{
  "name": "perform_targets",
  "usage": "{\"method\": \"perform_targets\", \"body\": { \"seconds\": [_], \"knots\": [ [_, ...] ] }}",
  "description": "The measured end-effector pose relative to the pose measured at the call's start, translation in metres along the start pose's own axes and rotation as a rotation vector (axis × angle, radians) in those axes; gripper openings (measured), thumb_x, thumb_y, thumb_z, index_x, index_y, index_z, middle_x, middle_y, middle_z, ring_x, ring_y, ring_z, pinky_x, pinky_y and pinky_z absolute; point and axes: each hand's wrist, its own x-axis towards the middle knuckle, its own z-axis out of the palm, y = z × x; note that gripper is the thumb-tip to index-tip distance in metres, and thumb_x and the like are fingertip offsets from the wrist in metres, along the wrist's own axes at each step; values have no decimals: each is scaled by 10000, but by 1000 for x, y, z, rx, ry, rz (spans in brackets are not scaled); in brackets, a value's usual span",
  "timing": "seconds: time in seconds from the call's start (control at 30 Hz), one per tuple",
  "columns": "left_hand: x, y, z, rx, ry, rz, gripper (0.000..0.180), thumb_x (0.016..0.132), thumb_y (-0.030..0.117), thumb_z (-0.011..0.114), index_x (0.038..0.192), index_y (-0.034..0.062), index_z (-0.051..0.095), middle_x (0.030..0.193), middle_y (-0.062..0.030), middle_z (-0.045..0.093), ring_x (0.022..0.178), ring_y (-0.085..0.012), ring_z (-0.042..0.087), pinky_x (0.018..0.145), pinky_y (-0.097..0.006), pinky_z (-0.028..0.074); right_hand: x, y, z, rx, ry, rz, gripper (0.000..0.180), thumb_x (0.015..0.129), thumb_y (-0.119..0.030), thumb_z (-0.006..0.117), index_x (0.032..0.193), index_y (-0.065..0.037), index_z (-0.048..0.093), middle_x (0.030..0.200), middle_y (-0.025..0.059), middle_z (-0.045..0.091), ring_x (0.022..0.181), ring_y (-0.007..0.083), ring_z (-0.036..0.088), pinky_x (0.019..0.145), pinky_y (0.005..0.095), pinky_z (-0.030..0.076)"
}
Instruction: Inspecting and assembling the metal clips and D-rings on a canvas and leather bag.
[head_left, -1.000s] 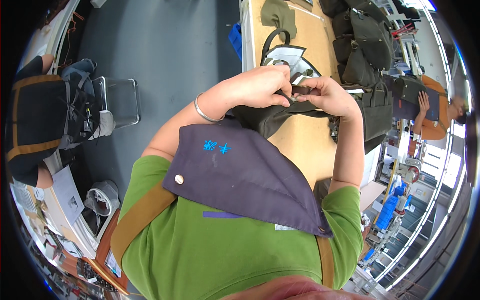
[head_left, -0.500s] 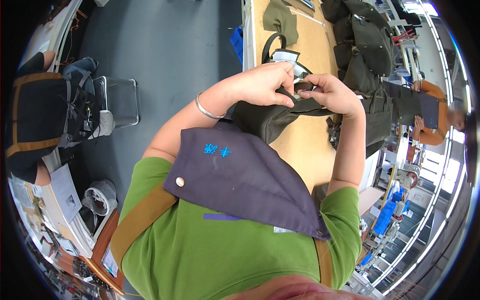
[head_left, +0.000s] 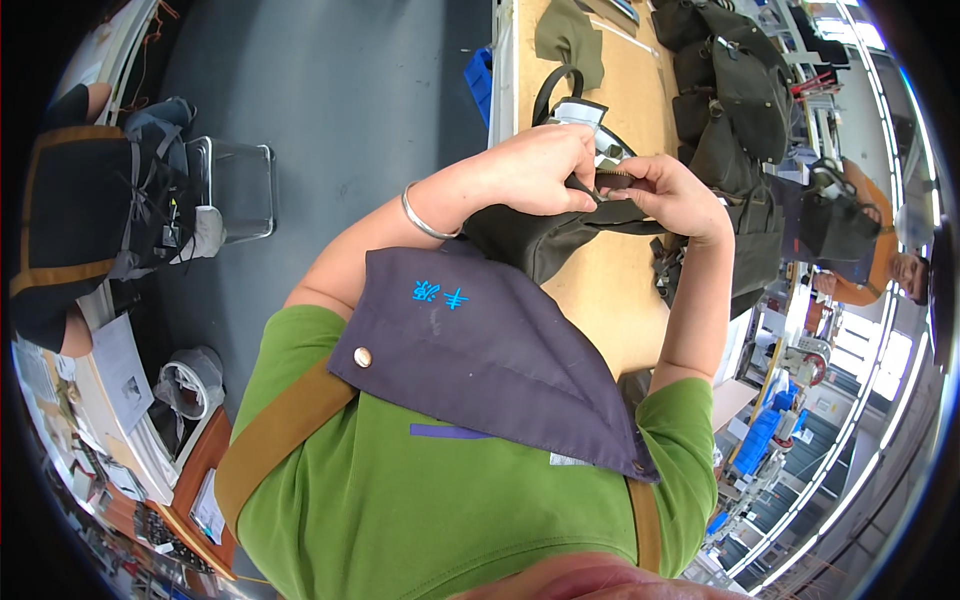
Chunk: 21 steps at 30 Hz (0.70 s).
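Observation:
Both my hands pinch the top edge of a dark olive fabric bag (head_left: pixel 545 240) held over the near edge of a tan worktable (head_left: pixel 610 290). My left hand (head_left: pixel 540 168), with a silver bangle on its wrist, grips the bag's rim from the left. My right hand (head_left: pixel 672 195) grips the same rim from the right, fingertips almost touching the left ones. What the fingertips work on at the rim is hidden between them. A black strap loop with a grey-white piece (head_left: pixel 572 100) lies on the table just beyond my hands.
Several more dark olive bags (head_left: pixel 735 90) are piled along the table's right side. An olive fabric piece (head_left: pixel 568 35) lies at the far end. Another person in orange (head_left: pixel 870 265) sits at right. A metal stool (head_left: pixel 235 185) and a blue bin (head_left: pixel 480 80) stand on the grey floor at left.
Both hands stay at the bag's rim and have drawn closer together, lifting slightly away from the strap loop. The bag hangs much as before.

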Motion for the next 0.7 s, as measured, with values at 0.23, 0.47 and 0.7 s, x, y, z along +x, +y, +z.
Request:
{"method": "perform_targets", "body": {
  "seconds": [0.23,0.47,0.7],
  "knots": [
    [-2,-1,4,-1,45,4,187,762,179,740,802,1,704,888,-76,561,867,-240,581,760,-343,454,-1,-4,2,-23,13,6,221,824,71,549,1013,34,657,776,-16,614,706,30,501,619,216,438],
    [-3,-1,6,8,74,-14,180,755,175,736,786,2,695,904,-91,602,858,-261,607,758,-352,468,-1,-8,4,-22,29,20,208,824,74,549,999,48,657,779,4,624,718,54,513,649,224,449],
    [-4,1,7,15,55,-56,183,748,171,733,781,-4,691,914,-98,621,874,-265,621,778,-351,482,-5,-15,6,-68,24,-22,200,824,86,560,997,55,656,813,20,642,780,62,553,707,228,477]
  ]
}}
